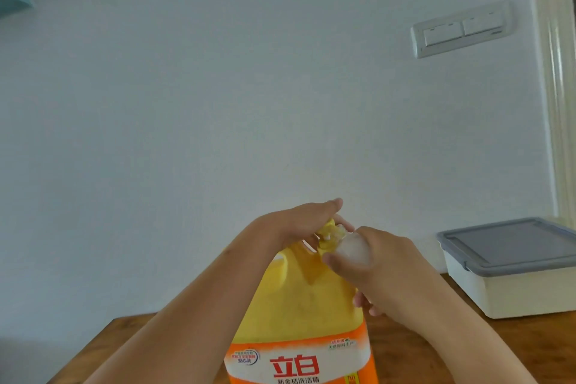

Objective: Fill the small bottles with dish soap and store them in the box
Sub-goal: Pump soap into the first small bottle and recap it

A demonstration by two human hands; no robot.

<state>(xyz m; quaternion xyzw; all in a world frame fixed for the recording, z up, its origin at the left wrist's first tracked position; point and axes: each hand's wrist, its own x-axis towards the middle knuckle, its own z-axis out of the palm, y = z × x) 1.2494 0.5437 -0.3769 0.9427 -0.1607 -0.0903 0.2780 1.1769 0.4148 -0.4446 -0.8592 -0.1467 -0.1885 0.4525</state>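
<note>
Lower centre: left hand [299, 221], fingers straight, presses the pump [327, 235] of the jug [299, 305]; right hand [383, 262] grips the small bottle [353, 248] at the spout. Risk: a misaligned mouth spills soap on the bench [545, 340]. Box [511, 284]: lower right.

The dish soap jug [299, 299] is showing bright yellow over its body, and its pump [327, 235] is matching it in the same yellow. The label [299, 365] round the lower part is running orange, framing a white panel that is carrying bold red characters, smaller dark ones and a blue-ringed round badge. The small bottle [353, 248] is looking frosted and colourless. The box [511, 290] is showing white under a grey lid [505, 243]. The bench [405, 352] is displaying warm brown wood grain. The wall [218, 103] is reading pale bluish white, the switch plate [461, 29] white, the shelf [12, 0] teal, the door frame [558, 103] cream.
</note>
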